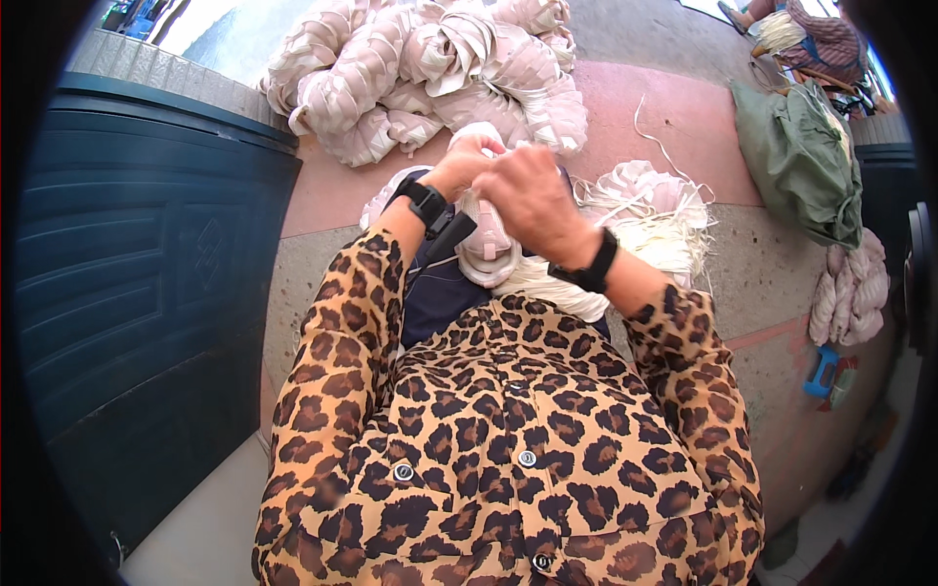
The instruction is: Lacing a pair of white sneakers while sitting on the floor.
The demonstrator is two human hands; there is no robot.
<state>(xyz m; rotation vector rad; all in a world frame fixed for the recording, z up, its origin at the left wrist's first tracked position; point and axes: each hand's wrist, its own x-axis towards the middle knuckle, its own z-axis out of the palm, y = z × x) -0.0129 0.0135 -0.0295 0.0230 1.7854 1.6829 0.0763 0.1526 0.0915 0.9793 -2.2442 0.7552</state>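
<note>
My left hand [463, 170] is closed, its fingers pinching a white fabric piece [476, 132] out in front of me. Right beside it, my right hand [535, 200] is curled shut with its fingertips at the left hand's fingers; what it grips is hidden behind the hand. Below the hands, a nested stack of pale pink and white fabric pieces [488, 244] lies on my lap over dark trousers. A bundle of cream strips [552, 291] spreads across my lap under the right wrist. Both wrists wear black bands.
A large heap of stacked pinkish-white pieces [440, 73] lies on the floor ahead. More pieces with loose cream strips [660, 230] lie to the right. Farther right are a green sack [796, 161], another bundle [848, 288] and a blue plastic object [821, 372]. A dark blue door [147, 254] stands left. Another person sits far right.
</note>
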